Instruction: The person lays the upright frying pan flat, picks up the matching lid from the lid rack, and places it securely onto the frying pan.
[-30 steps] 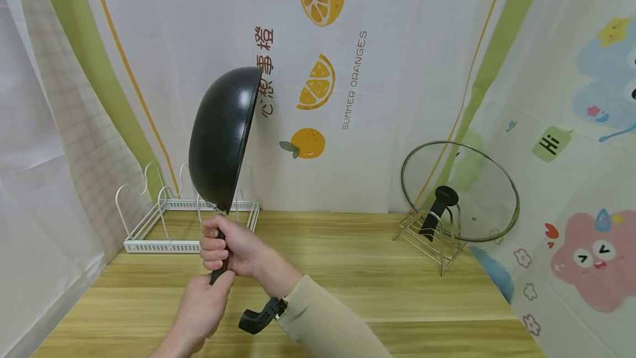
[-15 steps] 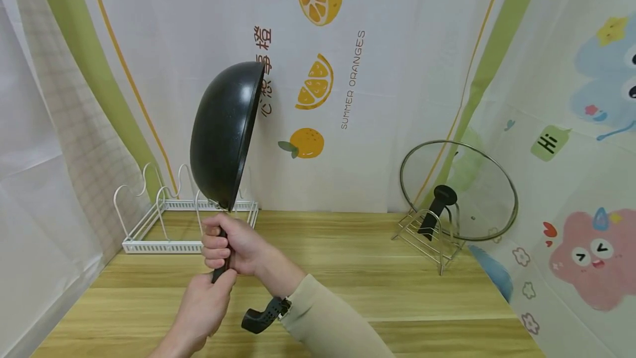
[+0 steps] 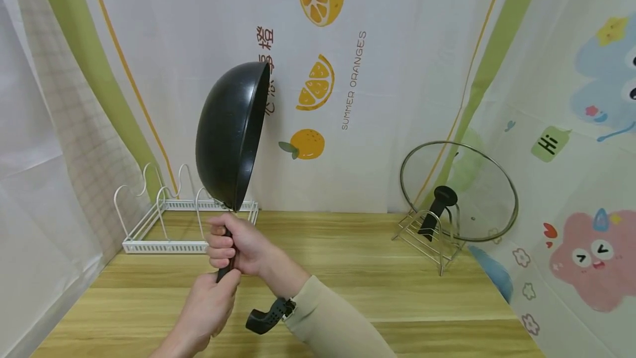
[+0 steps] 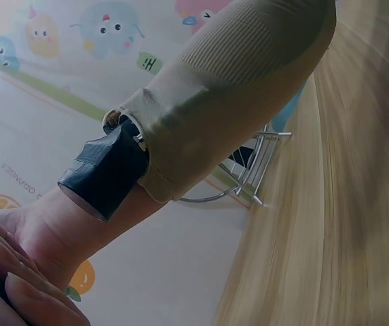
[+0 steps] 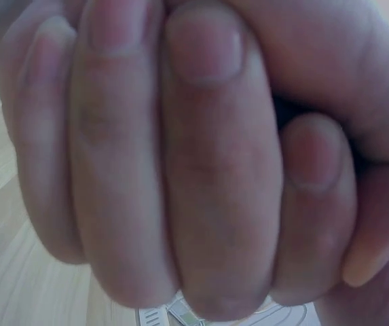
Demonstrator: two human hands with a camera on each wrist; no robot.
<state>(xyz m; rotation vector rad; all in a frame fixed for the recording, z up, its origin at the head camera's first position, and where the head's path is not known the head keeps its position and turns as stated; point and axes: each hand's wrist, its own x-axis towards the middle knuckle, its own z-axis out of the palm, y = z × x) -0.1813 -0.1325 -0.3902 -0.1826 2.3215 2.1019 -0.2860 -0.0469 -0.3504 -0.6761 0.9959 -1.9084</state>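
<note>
A black wok [image 3: 226, 137] stands on edge in the air, its rounded outside facing left and its handle [image 3: 224, 274] pointing down. My right hand [image 3: 245, 245] grips the handle just under the bowl. Below it, my left hand [image 3: 207, 304] holds the handle's lower end, thumb along it. In the right wrist view, curled fingers [image 5: 221, 163] fill the picture and cover most of the handle. The left wrist view has fingers [image 4: 38, 299] in its lower left corner, with the right forearm's sleeve [image 4: 208, 115] across the top.
Behind the wok, a white rack [image 3: 164, 246] with curved dividers stands at the table's [image 3: 348, 269] back left. On the right, a small wire rack [image 3: 439, 253] props up a glass lid [image 3: 487, 192] with a black knob. Printed curtains hang around the table.
The wok and both hands have shifted slightly to the right. The wok has turned a little, so a sliver of its inside shows along the rim. Both hands keep their hold.
</note>
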